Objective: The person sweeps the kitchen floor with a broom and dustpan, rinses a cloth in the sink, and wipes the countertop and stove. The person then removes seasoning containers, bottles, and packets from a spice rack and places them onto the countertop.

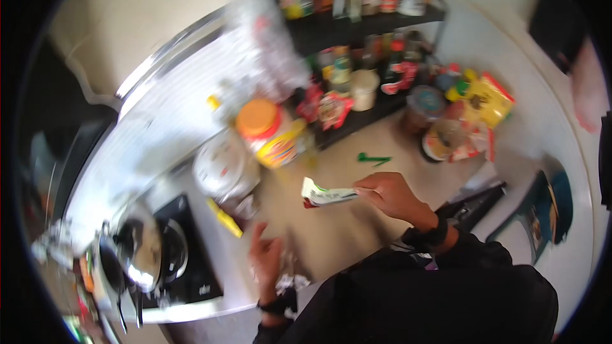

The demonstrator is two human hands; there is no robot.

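Note:
My right hand (394, 197) is closed on one end of a narrow white and green packet (328, 195) with a dark red corner. The packet is held out to the left over the brown counter (357, 232); its print is too blurred to read. Lower and to the left, my left hand (264, 258) has its index finger stretched out and its fingers apart. Crumpled clear plastic (292, 274) lies close beside that hand, and I cannot tell whether they touch. A small green clip-like piece (373, 158) lies on the counter beyond my right hand.
At left a pan (140, 248) sits on the black stove (203, 280). A white tub (223, 164), an orange-lidded jar (271, 137) and a yellow strip-like item (224, 218) stand or lie nearby. Behind is a black shelf (338, 33) of bottles; jars and a yellow packet (488, 102) are right.

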